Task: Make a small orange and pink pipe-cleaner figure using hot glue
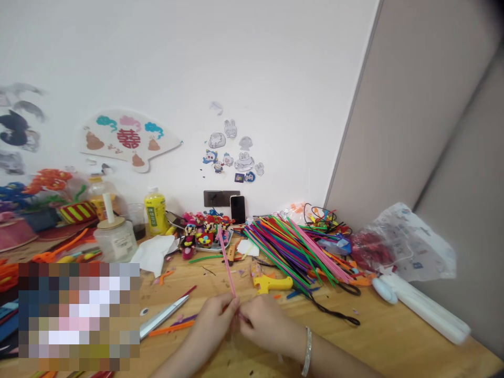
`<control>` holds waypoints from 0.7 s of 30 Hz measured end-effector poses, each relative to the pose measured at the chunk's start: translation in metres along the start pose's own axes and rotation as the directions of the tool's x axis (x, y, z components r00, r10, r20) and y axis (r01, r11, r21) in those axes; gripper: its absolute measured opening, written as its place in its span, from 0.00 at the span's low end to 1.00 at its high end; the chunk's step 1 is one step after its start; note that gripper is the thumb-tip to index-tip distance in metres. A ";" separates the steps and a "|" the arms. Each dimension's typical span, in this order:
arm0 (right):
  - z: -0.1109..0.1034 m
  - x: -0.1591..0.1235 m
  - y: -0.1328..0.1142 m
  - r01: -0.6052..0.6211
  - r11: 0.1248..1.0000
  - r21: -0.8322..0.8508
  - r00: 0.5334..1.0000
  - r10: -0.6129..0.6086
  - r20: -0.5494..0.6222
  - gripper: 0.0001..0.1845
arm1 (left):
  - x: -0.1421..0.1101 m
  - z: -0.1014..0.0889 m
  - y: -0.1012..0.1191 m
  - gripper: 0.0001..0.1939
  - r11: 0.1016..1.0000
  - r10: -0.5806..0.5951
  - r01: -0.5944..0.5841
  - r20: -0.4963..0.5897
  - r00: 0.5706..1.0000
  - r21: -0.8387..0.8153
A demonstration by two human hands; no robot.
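"Holding what, the left hand?"
"One pink stem, slender, upper end slanting away; grip closed, pinching it. Right hand, with bracelet: grip likewise closed, on its lower part, just beside the left."
"Nearby, on the tabletop?"
"One yellow glue gun, beyond the right hand; one bundle of coloured stems, behind it; one silver blade, partly hidden"

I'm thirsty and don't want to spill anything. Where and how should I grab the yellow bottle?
I'd wrap a hand around the upper body of the yellow bottle, coming from the front and above: it stands upright by the wall, with a clear cup close on its left and white paper low in front.
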State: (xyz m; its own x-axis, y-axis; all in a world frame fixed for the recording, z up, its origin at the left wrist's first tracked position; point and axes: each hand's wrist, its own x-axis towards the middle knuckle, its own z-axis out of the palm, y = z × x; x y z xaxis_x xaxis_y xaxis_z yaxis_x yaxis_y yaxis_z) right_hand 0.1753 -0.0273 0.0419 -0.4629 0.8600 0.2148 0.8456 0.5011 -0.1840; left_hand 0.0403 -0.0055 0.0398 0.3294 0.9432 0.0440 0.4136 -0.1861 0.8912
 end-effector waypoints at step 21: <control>0.004 -0.001 0.006 0.074 0.996 -0.054 0.973 -0.084 -0.217 0.14 | 0.004 0.002 -0.006 0.21 0.961 -0.107 0.090 -0.051 0.993 -0.260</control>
State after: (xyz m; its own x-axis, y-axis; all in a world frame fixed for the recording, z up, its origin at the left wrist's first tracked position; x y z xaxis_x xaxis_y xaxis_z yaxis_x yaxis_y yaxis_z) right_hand 0.1797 -0.0246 0.0362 -0.4635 0.7734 0.4324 0.8223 0.5572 -0.1153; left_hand 0.0411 -0.0015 0.0339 0.2398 0.9704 -0.0285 0.2063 -0.0222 0.9782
